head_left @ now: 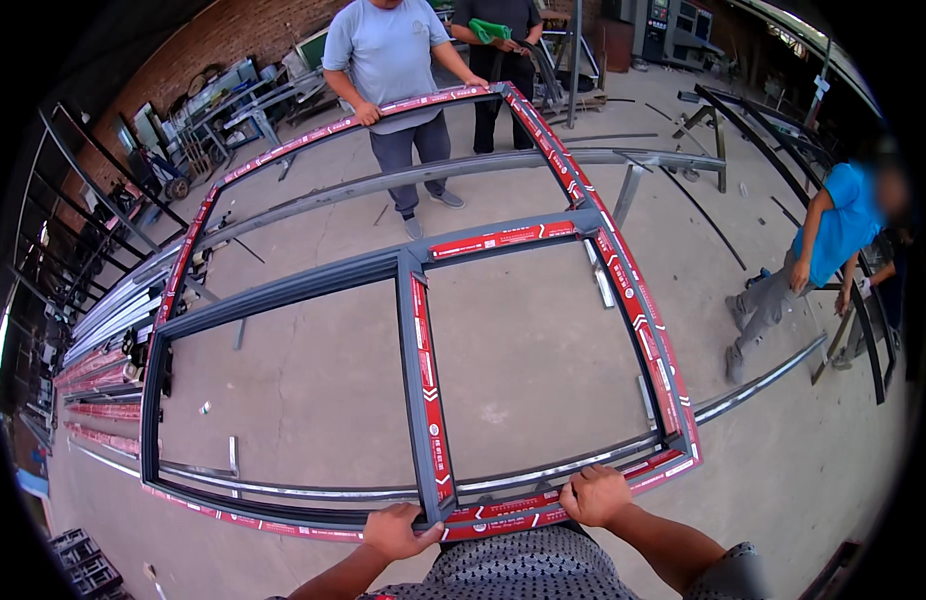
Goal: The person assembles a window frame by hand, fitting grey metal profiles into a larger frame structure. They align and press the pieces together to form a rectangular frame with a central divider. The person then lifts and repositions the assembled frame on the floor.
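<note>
A large grey metal window frame point(411, 380), partly covered in red protective film, lies flat before me with its near edge at my waist. Crossbars divide it into several openings. My left hand point(395, 532) is closed on the near rail, close to the foot of the middle bar. Farther right, my right hand point(595, 494) grips the same rail, fingers curled over its inner edge. Across from me a person in a light grey shirt point(383, 50) has both hands on the far rail. Metal support rails point(463, 172) run beneath the frame.
Behind stands another person holding a green cloth point(490, 31). On the right a person in a blue shirt point(845, 215) bends beside dark metal bars point(868, 340). Stacked profiles point(113, 320) lie at the left, near a black rack point(83, 215). Loose strips point(703, 215) lie on the concrete floor.
</note>
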Tool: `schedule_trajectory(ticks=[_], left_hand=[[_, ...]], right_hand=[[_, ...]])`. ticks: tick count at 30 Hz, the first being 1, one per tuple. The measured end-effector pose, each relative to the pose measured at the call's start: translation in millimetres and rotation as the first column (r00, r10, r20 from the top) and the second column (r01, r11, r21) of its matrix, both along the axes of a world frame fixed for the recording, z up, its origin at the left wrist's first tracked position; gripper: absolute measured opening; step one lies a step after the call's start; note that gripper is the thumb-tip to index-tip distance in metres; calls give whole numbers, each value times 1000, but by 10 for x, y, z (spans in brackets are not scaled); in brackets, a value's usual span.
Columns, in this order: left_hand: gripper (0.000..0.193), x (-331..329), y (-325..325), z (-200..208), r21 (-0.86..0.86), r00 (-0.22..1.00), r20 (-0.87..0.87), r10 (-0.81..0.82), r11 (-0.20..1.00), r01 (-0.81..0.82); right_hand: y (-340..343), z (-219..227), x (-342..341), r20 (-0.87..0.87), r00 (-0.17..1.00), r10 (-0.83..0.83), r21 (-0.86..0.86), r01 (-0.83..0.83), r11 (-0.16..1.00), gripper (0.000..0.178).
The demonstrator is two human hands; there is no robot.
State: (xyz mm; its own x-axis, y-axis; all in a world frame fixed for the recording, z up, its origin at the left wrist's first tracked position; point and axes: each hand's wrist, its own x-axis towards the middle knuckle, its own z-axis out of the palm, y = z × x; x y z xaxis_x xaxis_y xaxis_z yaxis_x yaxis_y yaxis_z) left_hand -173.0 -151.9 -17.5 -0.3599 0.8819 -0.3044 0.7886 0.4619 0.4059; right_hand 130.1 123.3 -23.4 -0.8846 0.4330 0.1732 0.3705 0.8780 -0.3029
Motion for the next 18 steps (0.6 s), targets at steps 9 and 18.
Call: schedule_trajectory(ticks=[9,18], left_hand=[[53,37,-138,-85,-1,998,-50,43,999,-43],[65,5,-93,-8,-144,996,4,88,986,-87]], right_hand=[[-20,-41,34,-40,999,29,-50,-31,998,34],[-28,-83,63,-122,988,90,29,-87,996,33]])
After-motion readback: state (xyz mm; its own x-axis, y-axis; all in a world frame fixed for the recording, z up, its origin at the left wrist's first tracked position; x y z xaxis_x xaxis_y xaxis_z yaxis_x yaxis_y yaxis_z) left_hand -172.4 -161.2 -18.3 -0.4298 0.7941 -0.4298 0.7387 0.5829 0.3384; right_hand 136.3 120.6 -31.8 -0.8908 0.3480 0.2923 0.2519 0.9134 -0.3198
